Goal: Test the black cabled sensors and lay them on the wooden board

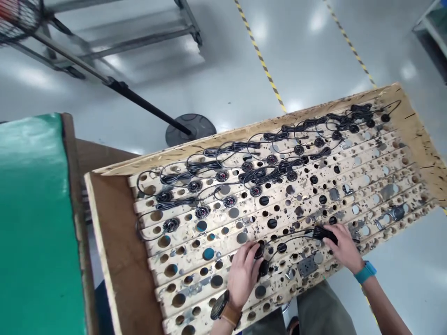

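Observation:
Low over a perforated wooden board [251,237], my left hand [242,270] is closed on two small round black discs [264,268] at the ends of thin black cables. From these discs the cables [291,238] run right to a tied black cable bundle [319,232]. My right hand [342,244] grips that bundle, thumb and fingers closed around it. Farther back, several similar coiled cables [176,178] lie in rows on the board. Their round black ends [229,201] sit in or over its holes.
Raised wooden sides [115,260] border the board. At left is a green-topped table [35,223]. Behind stand a pole with a round black base [190,130] and a metal frame [139,44]. Yellow-black tape [261,60] marks the grey floor.

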A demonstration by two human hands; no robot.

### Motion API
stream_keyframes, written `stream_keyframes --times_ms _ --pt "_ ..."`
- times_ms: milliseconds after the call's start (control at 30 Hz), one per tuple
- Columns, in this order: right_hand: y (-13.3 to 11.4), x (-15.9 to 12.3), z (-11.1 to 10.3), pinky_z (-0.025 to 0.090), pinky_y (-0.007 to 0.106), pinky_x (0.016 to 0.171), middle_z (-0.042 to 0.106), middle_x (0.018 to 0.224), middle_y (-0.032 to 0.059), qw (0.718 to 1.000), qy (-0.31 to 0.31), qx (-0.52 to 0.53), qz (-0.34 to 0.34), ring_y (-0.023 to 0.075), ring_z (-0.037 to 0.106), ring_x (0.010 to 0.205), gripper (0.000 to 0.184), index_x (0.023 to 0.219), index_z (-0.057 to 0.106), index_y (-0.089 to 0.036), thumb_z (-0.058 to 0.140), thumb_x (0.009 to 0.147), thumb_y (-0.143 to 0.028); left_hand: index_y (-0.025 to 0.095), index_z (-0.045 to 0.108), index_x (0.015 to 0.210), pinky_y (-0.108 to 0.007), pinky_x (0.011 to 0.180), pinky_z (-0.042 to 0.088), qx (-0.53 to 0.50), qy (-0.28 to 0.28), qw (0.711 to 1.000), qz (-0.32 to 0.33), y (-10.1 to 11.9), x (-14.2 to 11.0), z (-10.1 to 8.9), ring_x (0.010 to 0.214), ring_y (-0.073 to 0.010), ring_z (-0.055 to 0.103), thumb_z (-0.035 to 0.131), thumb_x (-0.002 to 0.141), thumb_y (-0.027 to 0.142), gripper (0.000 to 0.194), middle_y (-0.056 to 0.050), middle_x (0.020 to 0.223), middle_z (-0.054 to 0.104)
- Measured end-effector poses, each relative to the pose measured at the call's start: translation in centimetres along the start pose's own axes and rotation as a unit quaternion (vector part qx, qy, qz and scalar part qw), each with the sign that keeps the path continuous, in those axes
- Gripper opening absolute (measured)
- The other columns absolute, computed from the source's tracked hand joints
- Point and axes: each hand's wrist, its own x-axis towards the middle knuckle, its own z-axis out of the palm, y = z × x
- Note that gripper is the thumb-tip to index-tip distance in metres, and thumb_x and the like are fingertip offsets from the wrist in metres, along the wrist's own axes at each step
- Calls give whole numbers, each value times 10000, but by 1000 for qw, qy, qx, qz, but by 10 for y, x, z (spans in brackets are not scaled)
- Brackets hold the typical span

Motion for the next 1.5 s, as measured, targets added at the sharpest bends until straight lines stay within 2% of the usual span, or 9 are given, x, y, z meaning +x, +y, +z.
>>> stream_keyframes --times_ms 167,300,433,567,700,933,1167,1367,1500 --pt "-12 7 -21 551 444 873 623 1070 85 997 -9 70 -3 261 616 999 301 1103 686 -252 602 926 -481 213 584 1009 -386 854 593 -39 -4 999 21 -3 10 -7 993 -225 670 566 926 278 107 -84 1109 637" --pt "-19 5 -42 554 377 840 585 1125 86 989 103 92 -57 230 622 998 290 1226 655 -294 586 964 -397 220 545 954 -355 789 596 -58 26 998 13 14 26 -18 965 -217 676 577 918 279 76 -82 1105 620" --pt "-14 24 -79 545 356 803 573 1109 82 975 184 58 -108 220 619 963 341 1290 638 -324 626 949 -327 223 537 978 -348 816 586 -90 66 994 0 56 64 -10 1021 -221 659 601 912 291 115 -87 1117 601" --pt "2 79 -123 547 344 765 581 1078 73 962 228 61 -140 215 626 928 351 1286 653 -330 646 935 -317 221 526 1117 -377 888 564 -123 109 986 -38 109 126 17 1061 -226 634 604 916 288 225 -91 1124 601" --pt "19 149 -166 544 337 775 599 1065 62 957 215 68 -185 209 626 933 358 1290 657 -333 650 932 -318 205 458 1331 -424 932 544 -136 174 970 -105 154 199 51 1091 -249 605 593 928 348 449 -120 1169 580" --pt "26 242 -220 534 336 837 604 1076 64 945 158 47 -284 202 623 959 370 1314 648 -329 634 944 -317 189 535 1220 -387 839 551 -122 229 941 -219 196 276 95 1018 -248 612 607 912 400 380 -113 1137 546" --pt "27 279 -232 535 340 835 617 1055 70 937 112 25 -330 206 625 956 348 1297 664 -315 619 953 -330 167 532 1135 -348 734 526 0 196 925 -327 203 295 101 943 -254 646 660 881 420 381 -100 1088 581" --pt "13 278 -219 558 349 827 632 1072 84 937 54 8 -345 218 639 973 338 1300 660 -308 563 981 -366 175 509 1096 -301 526 413 47 96 894 -435 207 310 95 779 -247 690 657 841 586 506 -83 1046 633" --pt "-5 279 -208 551 335 834 634 1089 83 923 20 -5 -385 208 636 983 349 1330 632 -301 536 997 -334 173 506 1078 -304 532 407 65 43 877 -475 208 315 89 731 -260 703 653 815 650 565 -91 972 673"
